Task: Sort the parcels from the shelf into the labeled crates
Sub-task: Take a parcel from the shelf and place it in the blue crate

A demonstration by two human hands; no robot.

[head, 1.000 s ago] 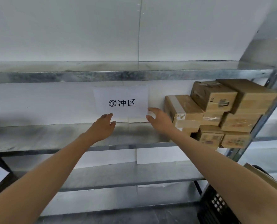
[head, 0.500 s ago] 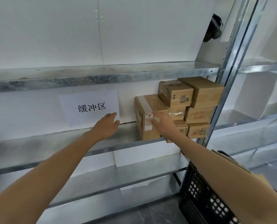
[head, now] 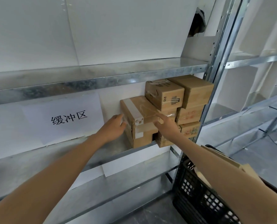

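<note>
The taped box [head: 145,136], right of the paper sign [head: 66,118], looks stiff, maybe heavy. Left hand [head: 113,128] and right hand [head: 166,126] are open at its sides; squeeze there.

1. The left arm [head: 57,170] is bare and stretched forward, nearly straight
2. The left hand [head: 113,129] has straight fingers held together
3. The right arm [head: 218,165] is stretched forward likewise
4. The right hand [head: 167,126] has its fingers extended, uncurled

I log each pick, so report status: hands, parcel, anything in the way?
Left hand, right hand open, flanking taped parcel. Parcel on shelf, ungripped. Barcode box crowds its right.
</note>
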